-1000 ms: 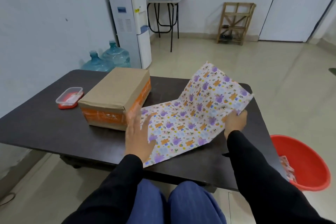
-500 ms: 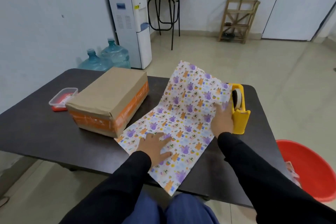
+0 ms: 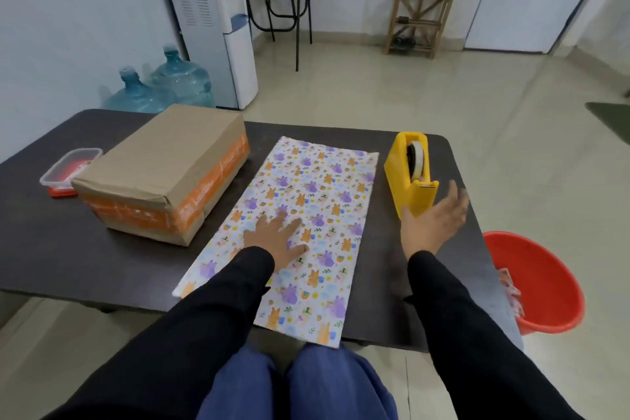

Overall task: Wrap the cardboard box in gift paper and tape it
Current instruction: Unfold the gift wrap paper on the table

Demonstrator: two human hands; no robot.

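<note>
My left grip (image 3: 276,237) lies flat on the gift paper (image 3: 313,187), fingers spread and palm down, pressing the sheet onto the dark desk (image 3: 51,232). The paper is laid out flat and runs lengthwise away from me, its near end reaching the desk's front edge above my knees. The cardboard box (image 3: 170,164), brown with orange tape round its sides, sits on the desk to the left of the paper, its nearest corner close beside the sheet's left edge; it is apart from my left grip and well apart from my right. My right grip (image 3: 433,215) is spread and relaxed, holding nothing, raised just beside the near end of the yellow tape dispenser (image 3: 409,170), which stands to the right of the paper; I cannot tell whether my thumb touches it. Behind the box's left side a clear plastic container (image 3: 68,170) rests on a red lid. A red bucket (image 3: 542,283) stands on the floor off the desk's right end.
</note>
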